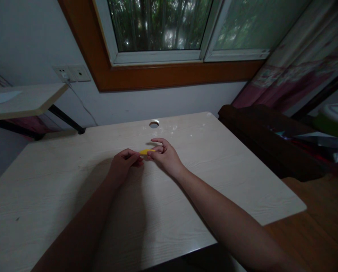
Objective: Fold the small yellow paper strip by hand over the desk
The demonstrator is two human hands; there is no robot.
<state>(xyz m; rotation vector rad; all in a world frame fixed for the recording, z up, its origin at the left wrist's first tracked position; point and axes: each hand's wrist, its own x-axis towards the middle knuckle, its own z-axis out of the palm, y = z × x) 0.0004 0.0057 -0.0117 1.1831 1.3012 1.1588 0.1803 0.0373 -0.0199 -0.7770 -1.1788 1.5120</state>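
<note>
Near the middle of the frame, I see a small, slender yellow piece (146,152) held between the two hands, over the pale, wood-grained table (228,162). It shows up bright yellow on my screen, longer than it is wide, lying roughly crosswise; both ends are partly covered, and I cannot tell whether it touches the table. The left hand (125,162) pinches its left end, fingers curled inward. The right hand (167,155) pinches the right end between thumb and fingers, with one finger lifted clear above. Any writing on the piece is too small for me to read from here. Beyond the hands, a round hole (154,124) opens near the table's far edge. At the right edge of the frame sits a green thing (332,124) with a pale top, too dim for me to tell whether it is a container.
</note>
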